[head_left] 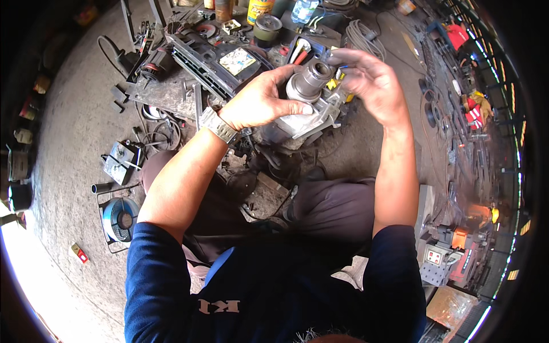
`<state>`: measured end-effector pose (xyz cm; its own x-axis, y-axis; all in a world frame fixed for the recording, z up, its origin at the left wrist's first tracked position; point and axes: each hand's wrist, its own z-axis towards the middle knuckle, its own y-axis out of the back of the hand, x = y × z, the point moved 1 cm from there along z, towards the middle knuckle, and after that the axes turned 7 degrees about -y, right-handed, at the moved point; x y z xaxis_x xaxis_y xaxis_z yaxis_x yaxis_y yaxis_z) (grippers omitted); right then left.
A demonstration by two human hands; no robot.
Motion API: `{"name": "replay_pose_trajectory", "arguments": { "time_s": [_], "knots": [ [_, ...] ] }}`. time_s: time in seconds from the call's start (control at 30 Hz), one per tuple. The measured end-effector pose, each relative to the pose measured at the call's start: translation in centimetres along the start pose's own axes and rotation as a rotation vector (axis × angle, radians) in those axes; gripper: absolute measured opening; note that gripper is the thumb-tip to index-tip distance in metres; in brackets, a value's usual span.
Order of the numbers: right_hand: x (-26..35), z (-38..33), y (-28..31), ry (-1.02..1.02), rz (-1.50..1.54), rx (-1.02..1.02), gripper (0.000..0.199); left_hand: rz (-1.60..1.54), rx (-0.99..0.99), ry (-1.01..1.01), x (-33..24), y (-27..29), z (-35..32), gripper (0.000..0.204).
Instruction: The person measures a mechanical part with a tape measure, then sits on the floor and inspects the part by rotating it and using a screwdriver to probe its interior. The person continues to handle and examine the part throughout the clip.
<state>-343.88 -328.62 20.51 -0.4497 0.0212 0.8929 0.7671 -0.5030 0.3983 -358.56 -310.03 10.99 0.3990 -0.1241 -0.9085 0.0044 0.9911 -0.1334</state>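
Note:
My left hand, with a watch on its wrist, is closed around a stepped, round steel part. The part has a hollow collar at its top, and my thumb lies along its lower side. Just to the right, my right hand is raised with its fingers apart and bent toward the collar. Motion smears some of those fingers; whether a fingertip touches the collar I cannot tell. Below the steel part is a light grey metal piece, partly hidden by my left hand.
A dark ribbed case lies beyond my left hand, near a lidded jar and a yellow container. Coiled cable rests at the far right. A blue fan stands at left. Tools crowd the right side.

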Motion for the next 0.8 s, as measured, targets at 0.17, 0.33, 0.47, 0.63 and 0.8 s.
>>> {"name": "replay_pose_trajectory", "arguments": {
  "time_s": [0.17,0.33,0.47,0.63,0.8],
  "knots": [
    [3.4,-1.2,-2.3,0.121,-0.71,-0.075,0.049,0.06,0.035,-0.049,-0.6,-1.8,0.7,0.071],
    [1.9,-2.2,-0.5,0.081,-0.621,0.001,0.045,0.078,0.033,-0.076,1.3,-3.2,1.2,0.076],
    [1.1,-2.5,0.5,0.137,-0.564,0.046,0.044,0.048,0.091,0.021,1.0,-3.7,1.4,0.073],
    [1.1,-2.4,0.7,0.159,-0.553,0.086,0.047,0.104,0.123,0.016,0.7,-3.6,1.4,0.073],
    [1.3,-2.4,0.9,0.152,-0.573,0.125,0.049,0.05,0.135,-0.033,1.0,-3.6,1.4,0.075]
  ]
}}
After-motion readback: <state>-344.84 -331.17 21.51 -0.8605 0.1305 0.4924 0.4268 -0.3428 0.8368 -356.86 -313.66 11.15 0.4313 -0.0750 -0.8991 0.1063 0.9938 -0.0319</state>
